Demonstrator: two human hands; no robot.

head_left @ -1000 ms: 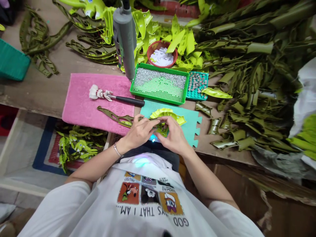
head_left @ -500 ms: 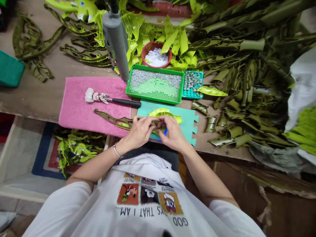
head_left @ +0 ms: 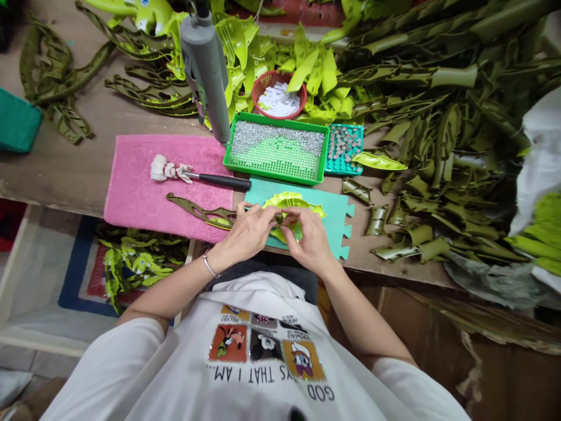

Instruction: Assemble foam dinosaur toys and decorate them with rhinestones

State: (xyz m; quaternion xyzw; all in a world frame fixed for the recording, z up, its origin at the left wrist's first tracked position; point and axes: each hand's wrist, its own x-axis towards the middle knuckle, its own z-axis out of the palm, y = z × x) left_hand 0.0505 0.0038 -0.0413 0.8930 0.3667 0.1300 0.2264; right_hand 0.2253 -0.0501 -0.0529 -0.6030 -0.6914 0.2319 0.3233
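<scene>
My left hand (head_left: 252, 229) is closed on a long olive-green plastic piece (head_left: 199, 211) with cut-out openings, whose free end reaches left over the pink towel (head_left: 131, 187). Close beside it, my right hand (head_left: 307, 238) has thumb and fingers pinched together at the near end of that piece; whatever lies between them is too small and hidden to name. Beneath and behind the fingers, a bright yellow-green plastic piece (head_left: 294, 202) rests on the turquoise foam mat (head_left: 335, 219). A mallet with a cloth-wrapped head (head_left: 223, 180) lies on the towel, its black handle pointing right.
A green tray (head_left: 276, 172) holds small metal pins, beside a teal tray (head_left: 344, 149) of small round metal pieces. Behind stands a red basket (head_left: 259, 89) of white pieces. A grey tool (head_left: 205, 79) hangs over the table. Olive parts (head_left: 421, 204) are heaped on the right.
A blue bit that showed by my right hand's fingers is out of sight, and yellow-green plastic shows there instead. Both hands have stayed in nearly the same place.
</scene>
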